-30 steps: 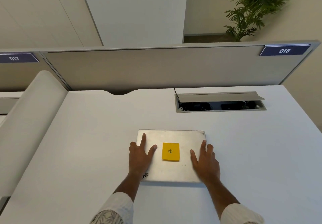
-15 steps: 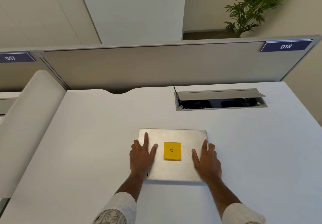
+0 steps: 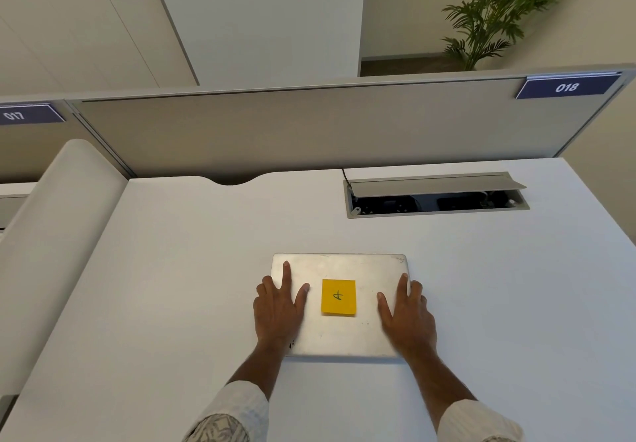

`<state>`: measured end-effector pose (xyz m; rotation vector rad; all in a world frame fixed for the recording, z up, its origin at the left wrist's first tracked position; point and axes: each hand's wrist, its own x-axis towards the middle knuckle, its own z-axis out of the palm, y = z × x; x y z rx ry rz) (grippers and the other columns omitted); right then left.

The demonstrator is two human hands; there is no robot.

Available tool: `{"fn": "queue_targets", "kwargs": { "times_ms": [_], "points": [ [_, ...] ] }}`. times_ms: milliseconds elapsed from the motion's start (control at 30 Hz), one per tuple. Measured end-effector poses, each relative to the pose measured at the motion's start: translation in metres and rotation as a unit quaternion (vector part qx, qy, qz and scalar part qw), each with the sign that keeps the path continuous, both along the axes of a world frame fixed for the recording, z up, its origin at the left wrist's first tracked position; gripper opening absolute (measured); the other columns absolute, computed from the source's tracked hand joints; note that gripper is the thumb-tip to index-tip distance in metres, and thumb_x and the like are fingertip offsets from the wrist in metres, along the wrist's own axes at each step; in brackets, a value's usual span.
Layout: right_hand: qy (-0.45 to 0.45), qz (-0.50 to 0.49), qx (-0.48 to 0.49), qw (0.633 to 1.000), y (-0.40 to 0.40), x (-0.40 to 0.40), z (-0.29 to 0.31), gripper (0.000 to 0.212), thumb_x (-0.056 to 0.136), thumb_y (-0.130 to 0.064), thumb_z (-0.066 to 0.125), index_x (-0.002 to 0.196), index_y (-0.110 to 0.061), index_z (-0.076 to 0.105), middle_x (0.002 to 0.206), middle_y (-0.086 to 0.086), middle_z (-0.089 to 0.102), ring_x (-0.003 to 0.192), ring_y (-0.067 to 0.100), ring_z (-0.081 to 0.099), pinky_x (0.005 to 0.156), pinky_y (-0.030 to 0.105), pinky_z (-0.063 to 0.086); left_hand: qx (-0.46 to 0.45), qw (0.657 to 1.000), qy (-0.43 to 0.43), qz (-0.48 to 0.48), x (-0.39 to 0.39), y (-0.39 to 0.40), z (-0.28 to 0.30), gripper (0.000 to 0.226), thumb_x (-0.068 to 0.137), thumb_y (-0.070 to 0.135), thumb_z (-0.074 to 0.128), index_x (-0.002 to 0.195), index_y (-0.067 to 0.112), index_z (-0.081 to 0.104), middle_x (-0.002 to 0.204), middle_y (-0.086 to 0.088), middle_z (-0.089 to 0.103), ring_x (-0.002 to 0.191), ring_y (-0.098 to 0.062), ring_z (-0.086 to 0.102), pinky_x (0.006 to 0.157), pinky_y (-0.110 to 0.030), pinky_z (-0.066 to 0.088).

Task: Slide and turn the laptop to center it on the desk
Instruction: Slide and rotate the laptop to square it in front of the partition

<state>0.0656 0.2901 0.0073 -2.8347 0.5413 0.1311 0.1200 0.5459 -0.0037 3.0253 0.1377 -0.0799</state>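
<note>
- Since the earlier frames, little has shifted: both hands lie on the laptop (image 3: 339, 304) much as before, and its lid edges have squared up a touch more with the desk's (image 3: 165, 286) near edge.
- Left hand (image 3: 278, 307) lies flat, palm down, on the lid's left part, the forefinger stretched toward the far left corner, the thumb spread toward the yellow sticky note (image 3: 338, 296); the outer fingers hang over the laptop's left edge. It presses rather than grips, fingers unclenched.
- Right hand (image 3: 406, 314) mirrors it on the lid's right part, flat and spread, thumb angled toward the note, outer fingers draped past the right edge. It too grasps nothing.
- Both forearms reach in from the bottom, pale sleeves (image 3: 234, 414) pushed back and cut off by the frame.
- Closed and silver, the laptop sits flat on the white desk, nearer the person than the open cable tray (image 3: 437, 197), which lies beyond it and to the right.
- Whether the overhanging fingertips touch the desk cannot be told.
- A small dark mark by the laptop's near left corner is mostly hidden by the left wrist and unreadable.
- Scribbled on the note is a single character, hard to make out.
</note>
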Motion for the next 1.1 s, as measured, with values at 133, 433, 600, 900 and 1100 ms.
{"fn": "queue_targets", "kwargs": {
  "times_ms": [133,433,600,900,1100],
  "points": [
    [0.000,0.007,-0.003,1.000,0.000,0.001,0.001,0.075,0.098,-0.060,0.030,0.153,-0.010,0.022,0.140,0.009,0.035,0.112,0.028,0.055,0.075,0.039,0.056,-0.005,1.000,-0.001,0.006,-0.001,0.000,0.000,0.077,0.094,0.070,0.022,0.154,0.024,0.036,0.100,-0.012,0.050,0.082,-0.026,0.051,0.057,-0.034,0.048],
    [0.004,0.006,-0.009,1.000,0.001,0.001,-0.002,0.072,0.098,-0.059,0.030,0.152,-0.011,0.023,0.142,0.010,0.038,0.109,0.027,0.056,0.074,0.039,0.057,0.018,1.000,0.009,0.010,0.000,-0.001,-0.001,0.077,0.094,0.070,0.024,0.154,0.024,0.036,0.100,-0.011,0.049,0.079,-0.024,0.049,0.054,-0.032,0.042],
    [0.006,0.002,-0.011,1.000,0.003,0.003,-0.002,0.073,0.098,-0.059,0.030,0.152,-0.011,0.023,0.140,0.010,0.038,0.107,0.027,0.056,0.073,0.039,0.057,0.023,0.999,0.017,0.013,0.000,-0.002,-0.002,0.077,0.095,0.070,0.020,0.156,0.025,0.032,0.103,-0.012,0.050,0.081,-0.024,0.049,0.056,-0.032,0.041],
    [-0.007,-0.002,-0.020,1.000,0.001,0.000,-0.006,0.073,0.096,-0.060,0.033,0.151,-0.012,0.026,0.140,0.010,0.042,0.107,0.026,0.057,0.072,0.039,0.058,0.029,0.999,0.017,0.015,-0.003,-0.004,-0.001,0.077,0.095,0.068,0.017,0.153,0.022,0.038,0.100,-0.012,0.050,0.078,-0.024,0.048,0.057,-0.033,0.039],
    [-0.014,-0.001,-0.022,1.000,0.000,0.001,-0.008,0.073,0.096,-0.059,0.034,0.150,-0.011,0.030,0.140,0.012,0.044,0.110,0.029,0.056,0.079,0.043,0.056,0.026,1.000,0.008,0.006,-0.010,-0.001,-0.001,0.076,0.095,0.066,0.022,0.152,0.019,0.041,0.103,-0.013,0.051,0.080,-0.026,0.050,0.061,-0.036,0.043]
  ]
}}
